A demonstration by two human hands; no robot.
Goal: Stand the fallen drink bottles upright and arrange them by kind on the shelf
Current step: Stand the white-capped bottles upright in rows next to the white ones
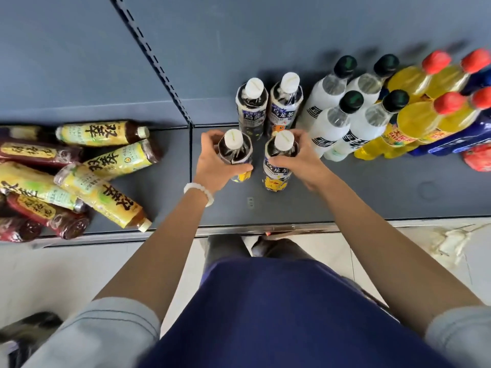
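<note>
The person is setting two white-capped tea bottles down as the front pair of a block of four on the shelf (345,187) — the left hand (216,162) is curling round the left tea bottle (235,150), the right hand (300,159) round the right tea bottle (280,160), each grip closed snugly on the shoulder. Both are standing upright, just in front of the back pair (268,102). I judge the next move is letting go and reaching toward nine o'clock, where the fallen bottles (101,181) are lying in a heap.
</note>
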